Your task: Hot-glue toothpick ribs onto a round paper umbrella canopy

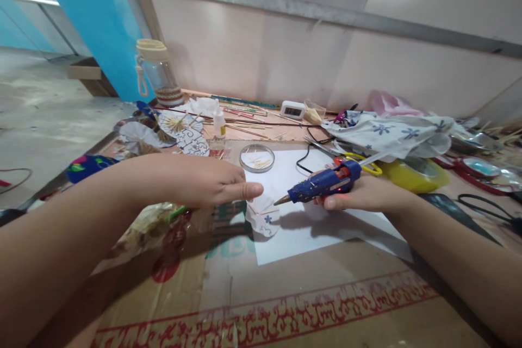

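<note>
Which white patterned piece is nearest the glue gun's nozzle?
The small blue-flowered piece on the white paper, by the left hand; the others lie farther back.

A dark blue plastic glue gun with a tapered metal nozzle (pixel 320 185), its body flecked with pale specks, sits in the right hand (pixel 350 196), nozzle pointing left and slightly down. The tip is close by the upper right of a small white piece with blue floral print (pixel 265 224). That piece lies at the left edge of a white paper sheet (pixel 302 239), with thin pale wooden sticks (pixel 269 212) across its upper part.
</note>
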A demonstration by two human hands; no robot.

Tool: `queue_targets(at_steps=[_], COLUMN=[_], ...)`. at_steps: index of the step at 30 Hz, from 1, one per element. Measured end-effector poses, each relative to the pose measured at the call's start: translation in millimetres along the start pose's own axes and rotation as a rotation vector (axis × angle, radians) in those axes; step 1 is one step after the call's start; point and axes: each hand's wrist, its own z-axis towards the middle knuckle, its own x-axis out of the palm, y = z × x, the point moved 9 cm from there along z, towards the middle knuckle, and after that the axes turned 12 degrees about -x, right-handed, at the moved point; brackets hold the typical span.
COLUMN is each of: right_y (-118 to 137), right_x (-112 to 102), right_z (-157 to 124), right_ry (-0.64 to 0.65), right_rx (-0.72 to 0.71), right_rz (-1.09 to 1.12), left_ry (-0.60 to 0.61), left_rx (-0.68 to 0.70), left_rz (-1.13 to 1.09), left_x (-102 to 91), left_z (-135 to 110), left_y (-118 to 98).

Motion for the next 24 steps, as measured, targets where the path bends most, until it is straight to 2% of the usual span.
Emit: queue_targets(at_steps=[1, 3, 9, 12, 16, 18, 21, 24], right_y=[-1, -2, 7, 20, 45, 50, 44, 35], right_x=[2, 7, 20, 23, 52, 67, 78, 77], right_z=[1, 2, 5, 3, -3, -6, -6, -6], right_ry=[0.006, 0.039, 0.124, 0.146, 0.34, 0.432, 0.471, 0.469], right_rx=[-0.013, -0.033, -0.074, -0.103, -0.193, -0.2, -0.172, -0.146], right_rz=[0.027, 0.066, 0.125, 0.152, 0.298, 0.381, 0.41, 0.353], left_ry=[0.063, 0.085, -0.048, -0.061, -0.028, -0.019, -0.026, -0.054], left_rx=[-0.01, -0.033, -0.028, -0.037, -0.005, 0.007, -0.025, -0.092], left_rz=[-0.036, -0.089, 0.018, 0.011, -0.013, -0.019, -0.012, 0.01], left_x=[3.5, 2.2, -3.4, -1.2, 3.5, 4.3, 2.9, -0.4], left_z=[2, 7, 20, 22, 22, 21, 21, 22], left_y=[1, 4, 11, 14, 10, 7, 7, 11])
